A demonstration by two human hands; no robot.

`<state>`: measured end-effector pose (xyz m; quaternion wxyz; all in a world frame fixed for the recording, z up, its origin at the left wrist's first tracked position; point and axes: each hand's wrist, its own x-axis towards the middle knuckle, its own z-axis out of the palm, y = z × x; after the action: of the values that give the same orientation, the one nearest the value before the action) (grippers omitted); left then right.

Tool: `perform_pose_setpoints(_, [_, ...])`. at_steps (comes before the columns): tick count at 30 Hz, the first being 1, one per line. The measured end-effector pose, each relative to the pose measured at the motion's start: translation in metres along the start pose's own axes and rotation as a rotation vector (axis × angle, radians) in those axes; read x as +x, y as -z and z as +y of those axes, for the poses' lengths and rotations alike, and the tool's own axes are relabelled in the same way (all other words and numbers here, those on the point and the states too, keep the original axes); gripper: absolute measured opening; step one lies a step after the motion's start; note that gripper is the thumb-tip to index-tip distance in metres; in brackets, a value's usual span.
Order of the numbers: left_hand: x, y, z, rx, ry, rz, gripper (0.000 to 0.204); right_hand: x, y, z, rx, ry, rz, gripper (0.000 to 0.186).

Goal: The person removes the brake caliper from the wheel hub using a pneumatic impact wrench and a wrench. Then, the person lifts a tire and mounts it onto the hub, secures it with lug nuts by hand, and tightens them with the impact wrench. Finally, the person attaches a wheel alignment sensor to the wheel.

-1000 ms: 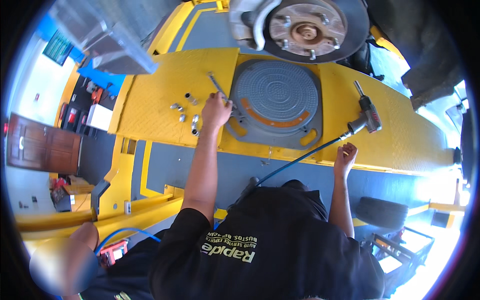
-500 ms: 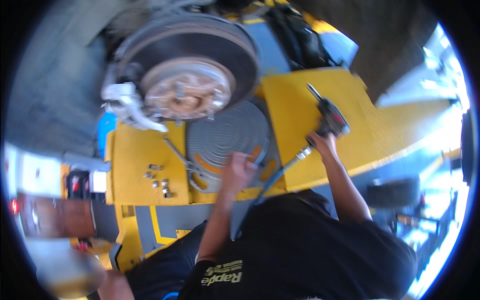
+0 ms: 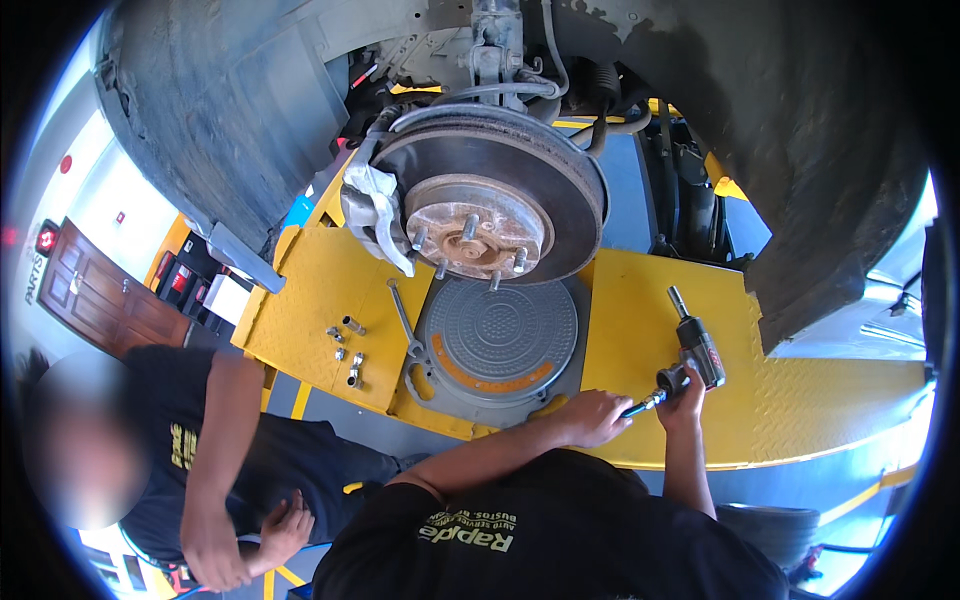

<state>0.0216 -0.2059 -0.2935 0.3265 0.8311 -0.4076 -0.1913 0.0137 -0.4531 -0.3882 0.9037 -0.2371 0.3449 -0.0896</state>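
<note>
My right hand [image 3: 682, 402] is wrapped round the handle of a black and silver air impact wrench [image 3: 700, 355] with a long socket on it. My left hand [image 3: 598, 415] is closed on the air hose fitting [image 3: 640, 405] below the tool, over the yellow lift platform [image 3: 680, 290]. Farther left, a grey round turntable [image 3: 500, 335] has a long wrench [image 3: 402, 315] lying at its left edge, beside several loose sockets and nuts [image 3: 352, 325]. Above them is a rusty brake disc and hub [image 3: 470, 240] with studs and a caliper [image 3: 370, 205].
A co-worker in a black shirt [image 3: 250, 450] is at the lower left, arms in front. Wheel well liners [image 3: 230, 120] surround the brake assembly above. A tyre [image 3: 770, 525] lies at the lower right. A wooden door [image 3: 110, 290] is at the far left.
My view has lifted to show more of the wheel well. My right hand has taken hold of the impact wrench; my left hand has moved across to its hose. The co-worker shows more.
</note>
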Motion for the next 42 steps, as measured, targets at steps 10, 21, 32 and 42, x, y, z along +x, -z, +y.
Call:
perform_pose_setpoints(10, [-0.036,-0.004,-0.028,-0.034,0.025,-0.003,0.034,0.010,-0.007,0.008,0.202,0.026,-0.342,0.033])
perform_pose_setpoints(21, [-0.222,0.044,-0.161,0.005,0.462,0.681,0.027,0.035,0.016,0.021,-0.023,0.007,-0.327,0.025])
perform_pose_setpoints(32, [0.008,0.359,0.004,-1.472,-1.065,0.080,0.042,0.027,0.008,0.023,0.067,0.017,-0.220,0.026])
perform_pose_setpoints(42, [-0.153,0.120,-0.045,0.066,0.648,0.505,0.025,0.030,0.015,0.019,0.027,0.023,-0.290,0.030])
